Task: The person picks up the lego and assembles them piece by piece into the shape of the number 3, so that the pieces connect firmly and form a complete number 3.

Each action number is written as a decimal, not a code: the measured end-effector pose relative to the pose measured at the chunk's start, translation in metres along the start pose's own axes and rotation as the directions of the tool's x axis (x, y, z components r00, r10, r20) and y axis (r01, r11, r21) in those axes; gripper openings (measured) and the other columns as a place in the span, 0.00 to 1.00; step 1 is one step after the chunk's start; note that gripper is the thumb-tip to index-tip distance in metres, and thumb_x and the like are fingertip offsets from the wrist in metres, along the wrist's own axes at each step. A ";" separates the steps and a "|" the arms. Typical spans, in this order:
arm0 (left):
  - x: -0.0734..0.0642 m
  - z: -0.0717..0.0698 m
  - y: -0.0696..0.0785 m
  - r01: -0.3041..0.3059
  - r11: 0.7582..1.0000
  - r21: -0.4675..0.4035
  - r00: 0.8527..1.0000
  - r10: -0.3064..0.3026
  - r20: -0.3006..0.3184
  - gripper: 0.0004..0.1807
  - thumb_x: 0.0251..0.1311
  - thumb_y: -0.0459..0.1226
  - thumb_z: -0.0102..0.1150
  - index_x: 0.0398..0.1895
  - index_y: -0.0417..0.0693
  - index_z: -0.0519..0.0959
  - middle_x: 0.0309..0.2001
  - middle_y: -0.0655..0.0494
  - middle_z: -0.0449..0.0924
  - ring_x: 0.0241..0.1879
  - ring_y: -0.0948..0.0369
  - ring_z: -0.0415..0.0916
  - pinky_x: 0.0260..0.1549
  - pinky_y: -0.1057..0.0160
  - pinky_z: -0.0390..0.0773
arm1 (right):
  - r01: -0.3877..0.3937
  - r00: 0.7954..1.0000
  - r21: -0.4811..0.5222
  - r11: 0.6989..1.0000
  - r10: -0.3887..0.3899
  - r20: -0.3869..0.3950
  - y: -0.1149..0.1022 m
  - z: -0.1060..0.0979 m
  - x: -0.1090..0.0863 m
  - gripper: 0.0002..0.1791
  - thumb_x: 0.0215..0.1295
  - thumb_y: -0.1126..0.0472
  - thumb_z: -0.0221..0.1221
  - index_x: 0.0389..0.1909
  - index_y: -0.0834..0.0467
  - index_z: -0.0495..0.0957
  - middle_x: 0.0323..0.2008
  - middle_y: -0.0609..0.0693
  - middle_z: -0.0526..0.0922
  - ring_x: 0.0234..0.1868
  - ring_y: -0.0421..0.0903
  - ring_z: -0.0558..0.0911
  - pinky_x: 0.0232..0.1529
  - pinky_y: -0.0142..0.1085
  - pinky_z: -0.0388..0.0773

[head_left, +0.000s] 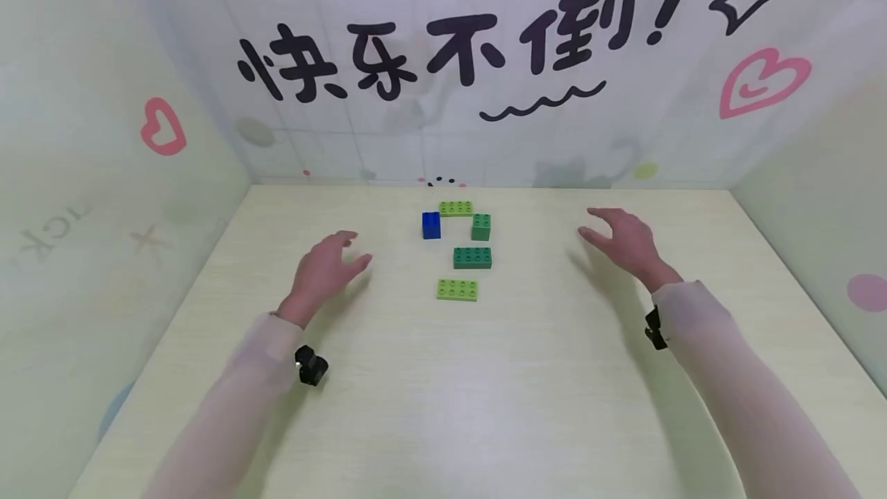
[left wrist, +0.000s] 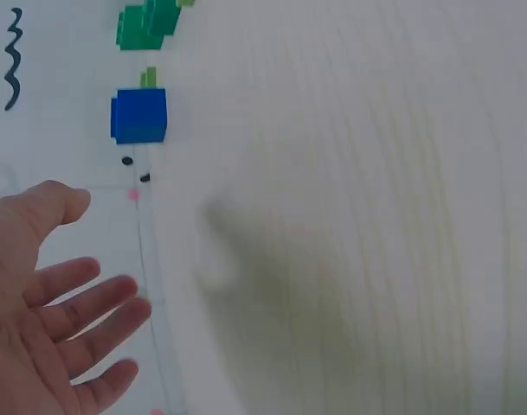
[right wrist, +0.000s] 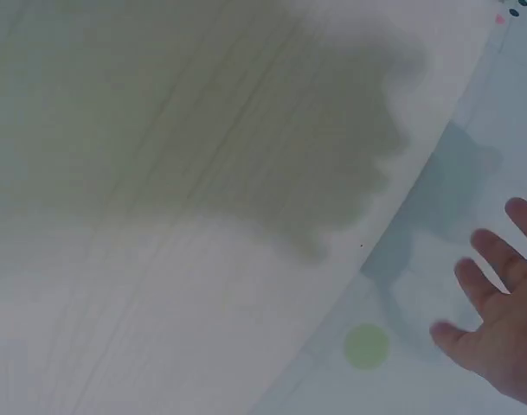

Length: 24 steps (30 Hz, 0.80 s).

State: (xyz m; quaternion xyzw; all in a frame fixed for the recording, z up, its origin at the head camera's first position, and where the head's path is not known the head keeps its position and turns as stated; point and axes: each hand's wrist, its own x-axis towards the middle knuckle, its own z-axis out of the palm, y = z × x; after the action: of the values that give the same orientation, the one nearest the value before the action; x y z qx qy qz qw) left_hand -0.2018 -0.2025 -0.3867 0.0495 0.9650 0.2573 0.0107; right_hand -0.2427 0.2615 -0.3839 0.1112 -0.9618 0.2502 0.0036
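Observation:
My left hand [head_left: 322, 274] hovers over the table left of several toy building bricks, its fingers relaxed and holding nothing. Nearest to it is a blue brick [head_left: 431, 226], also in the left wrist view [left wrist: 140, 116]. Behind that brick lies a flat lime brick [head_left: 456, 209]; a small green brick [head_left: 481, 227] stands to its right. Closer to me are a longer dark green brick [head_left: 473, 258] and another flat lime brick [head_left: 457, 289]. On the right, my right hand [head_left: 626, 241] is held above the table, fingers apart, touching no brick.
The pale wooden table [head_left: 443, 406] meets a printed white backdrop [head_left: 416, 145] at its far edge. Similar sheets rise at the left and right sides. A small black device [head_left: 311, 366] sits at the left wrist, another black device [head_left: 654, 329] at the right.

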 end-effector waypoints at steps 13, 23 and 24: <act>0.002 0.050 0.060 -0.031 0.940 -0.339 0.975 0.103 0.198 0.14 0.52 0.35 0.64 0.43 0.40 0.79 0.34 0.53 0.79 0.33 0.59 0.75 0.31 0.64 0.76 | 0.049 0.991 0.185 0.982 -0.071 0.116 -0.046 0.029 0.039 0.19 0.65 0.59 0.54 0.52 0.66 0.74 0.42 0.61 0.79 0.42 0.54 0.76 0.41 0.46 0.73; 0.007 0.070 0.069 -0.039 0.945 -0.324 0.966 0.119 0.231 0.18 0.47 0.32 0.68 0.43 0.40 0.80 0.35 0.54 0.77 0.35 0.60 0.73 0.38 0.64 0.74 | 0.090 0.982 0.209 0.974 -0.122 0.144 -0.071 0.049 0.061 0.18 0.64 0.60 0.56 0.50 0.66 0.75 0.41 0.60 0.80 0.41 0.52 0.78 0.42 0.44 0.74; 0.007 0.071 0.069 -0.038 0.947 -0.320 0.965 0.118 0.234 0.18 0.46 0.32 0.69 0.43 0.39 0.80 0.35 0.54 0.77 0.35 0.60 0.73 0.38 0.64 0.74 | 0.092 0.981 0.213 0.973 -0.125 0.149 -0.073 0.050 0.062 0.18 0.64 0.60 0.56 0.50 0.66 0.75 0.41 0.59 0.80 0.41 0.52 0.78 0.42 0.44 0.74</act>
State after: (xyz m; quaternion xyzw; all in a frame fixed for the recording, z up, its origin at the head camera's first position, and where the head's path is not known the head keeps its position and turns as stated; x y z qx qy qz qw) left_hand -0.1998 -0.1070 -0.4142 0.1178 0.9002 0.3988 0.1296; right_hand -0.2850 0.1620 -0.3883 0.1833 -0.9204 0.3377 -0.0719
